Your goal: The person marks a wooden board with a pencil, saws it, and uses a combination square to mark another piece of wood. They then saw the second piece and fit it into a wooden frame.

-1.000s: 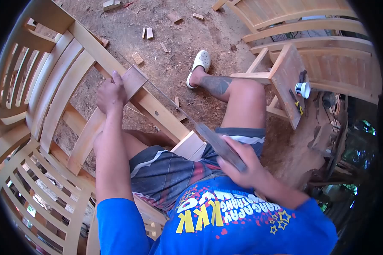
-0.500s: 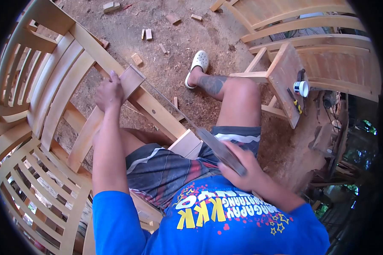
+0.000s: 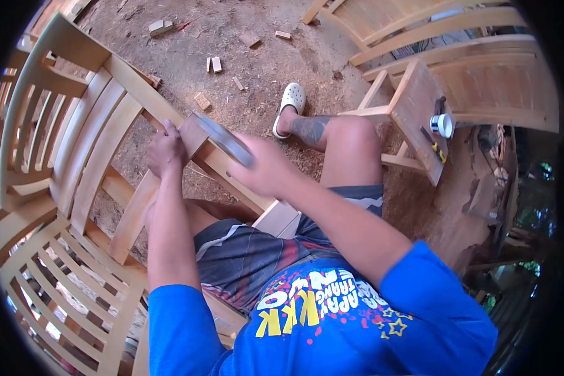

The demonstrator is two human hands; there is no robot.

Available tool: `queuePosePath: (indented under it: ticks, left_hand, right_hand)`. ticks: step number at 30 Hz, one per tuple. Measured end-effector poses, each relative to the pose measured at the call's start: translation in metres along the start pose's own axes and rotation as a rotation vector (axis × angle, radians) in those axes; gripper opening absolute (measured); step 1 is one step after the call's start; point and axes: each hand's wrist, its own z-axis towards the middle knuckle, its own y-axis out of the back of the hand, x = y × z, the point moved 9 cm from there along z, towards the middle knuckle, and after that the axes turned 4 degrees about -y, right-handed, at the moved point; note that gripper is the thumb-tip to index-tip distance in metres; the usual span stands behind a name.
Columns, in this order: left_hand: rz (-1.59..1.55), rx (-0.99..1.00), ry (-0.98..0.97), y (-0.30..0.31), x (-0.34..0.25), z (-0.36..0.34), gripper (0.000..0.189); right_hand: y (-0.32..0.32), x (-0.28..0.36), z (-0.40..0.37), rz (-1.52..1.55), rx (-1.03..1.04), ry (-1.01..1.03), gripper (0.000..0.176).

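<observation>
Head view, and what I notice first is the stroke: a second ago the right hand (image 3: pixel 263 169) sat back by the hip at lower right of the frame with the long blade stretched out ahead of it, and now it has shot forward to the middle of the frame, smeared by motion. The saw (image 3: pixel 222 139) shows only as a short grey blur running from that hand up to the board (image 3: pixel 193 128), so I judge the blade is near the far end of a push and the cut is under way, though I cannot see how deep it is. The right fingers are clenched on the saw's handle. The left hand (image 3: pixel 165 150) has barely shifted: it sits left of centre, fingers grasping the board's near edge and pressing it onto the sloping rail (image 3: pixel 131 78) of the chair frame (image 3: pixel 62 44), just beside the blade. Small offcuts (image 3: pixel 216 64) lie on the ground (image 3: pixel 257 69) at the top of the frame. At the right a small bench (image 3: pixel 413 103) carries a white cup (image 3: pixel 443 125), well apart from both hands.
</observation>
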Motion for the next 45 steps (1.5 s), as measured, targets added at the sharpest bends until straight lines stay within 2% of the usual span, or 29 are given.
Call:
queuePosePath:
  ticks: [1, 2, 3, 5, 8, 10, 11, 12, 14, 15, 16, 17, 19, 20, 22, 23, 25, 28, 30, 32, 34, 36, 39, 41, 42, 43, 45]
  left_hand:
    - [0.01, 0.004, 0.009, 0.0, 0.002, 0.001, 0.071]
    - [0.025, 0.015, 0.018, -0.003, 0.007, 0.0, 0.07]
    - [0.023, 0.017, 0.016, -0.004, 0.008, 0.001, 0.07]
    - [0.021, 0.026, 0.009, -0.006, 0.007, 0.002, 0.07]
    - [0.043, 0.024, 0.007, -0.006, 0.006, -0.002, 0.069]
    - [0.033, 0.014, 0.014, -0.001, 0.005, 0.002, 0.069]
    - [0.019, 0.016, 0.014, -0.002, 0.005, 0.001, 0.069]
    - [0.003, 0.017, 0.019, -0.004, 0.004, -0.002, 0.069]
    - [-0.017, 0.029, 0.002, -0.009, 0.005, -0.004, 0.068]
    - [-0.02, 0.026, -0.008, -0.007, 0.004, -0.003, 0.068]
    - [-0.006, 0.021, -0.006, -0.002, 0.001, -0.001, 0.068]
    - [0.004, 0.021, 0.004, 0.001, 0.002, -0.002, 0.068]
    - [0.013, 0.016, 0.007, 0.002, 0.0, -0.003, 0.068]
    - [0.003, 0.001, 0.007, 0.001, 0.0, 0.001, 0.068]
    - [0.007, 0.017, 0.01, -0.005, 0.007, -0.005, 0.068]
    - [0.012, 0.029, 0.005, -0.003, 0.005, -0.005, 0.068]
    - [0.019, 0.034, -0.002, 0.001, 0.004, -0.001, 0.068]
    - [0.023, 0.048, -0.001, -0.005, 0.003, -0.003, 0.069]
    - [0.001, 0.049, 0.013, -0.006, 0.004, -0.002, 0.069]
    - [0.003, 0.04, 0.01, -0.006, 0.003, -0.004, 0.069]
    - [0.003, 0.028, 0.007, -0.005, 0.001, -0.005, 0.069]
    - [-0.006, 0.008, 0.008, -0.004, 0.004, -0.004, 0.069]
    - [0.025, 0.013, -0.02, -0.003, 0.002, -0.003, 0.068]
    - [0.006, -0.015, -0.009, 0.005, -0.002, 0.0, 0.067]
    - [0.012, -0.006, -0.002, 0.002, 0.002, -0.004, 0.066]
    - [0.006, 0.002, 0.0, 0.0, 0.004, -0.005, 0.066]
    - [-0.002, 0.025, 0.0, -0.003, 0.004, -0.003, 0.066]
  right_hand:
    - [0.014, -0.009, -0.044, -0.061, -0.05, 0.034, 0.066]
    - [0.031, -0.003, -0.092, -0.029, -0.122, 0.138, 0.063]
    - [0.042, -0.01, -0.136, -0.059, -0.097, 0.088, 0.064]
    - [0.063, -0.003, -0.198, -0.077, 0.031, -0.177, 0.065]
    - [0.069, 0.006, -0.215, -0.072, 0.037, -0.191, 0.064]
    - [0.048, -0.006, -0.159, -0.047, 0.06, -0.219, 0.064]
    - [0.033, -0.02, -0.119, -0.019, -0.066, 0.04, 0.062]
    - [0.019, -0.016, -0.07, -0.052, -0.1, 0.111, 0.058]
    - [-0.011, -0.005, 0.019, 0.079, -0.054, 0.119, 0.05]
    - [-0.02, -0.003, 0.052, -0.013, 0.004, -0.015, 0.051]
    - [-0.024, -0.002, 0.069, -0.105, 0.062, -0.144, 0.052]
    - [-0.021, 0.003, 0.064, -0.079, 0.064, -0.101, 0.054]
    - [-0.012, 0.002, 0.034, -0.04, 0.067, -0.026, 0.058]
    - [0.001, 0.001, 0.004, -0.031, -0.002, -0.004, 0.061]
    - [0.023, -0.014, -0.083, -0.037, -0.038, -0.011, 0.069]
    - [0.038, -0.013, -0.125, -0.029, -0.128, 0.096, 0.066]
    - [0.06, -0.013, -0.191, -0.098, -0.02, -0.158, 0.065]
    - [0.066, -0.001, -0.216, -0.028, 0.011, -0.264, 0.065]
    - [0.047, -0.016, -0.166, -0.049, -0.007, -0.203, 0.068]
    - [0.023, -0.023, -0.075, -0.042, -0.154, 0.111, 0.061]
    - [-0.004, -0.008, 0.018, 0.025, -0.057, 0.084, 0.052]
    - [-0.02, 0.009, 0.055, -0.051, 0.121, -0.3, 0.05]
    - [-0.007, 0.014, 0.023, 0.023, 0.012, -0.027, 0.057]
    - [0.016, 0.0, -0.051, -0.006, -0.051, -0.008, 0.066]
    - [0.031, -0.006, -0.093, -0.044, -0.123, 0.053, 0.06]
    - [0.042, -0.013, -0.134, 0.022, -0.093, -0.012, 0.064]
    - [0.061, -0.013, -0.197, -0.081, -0.018, -0.231, 0.067]
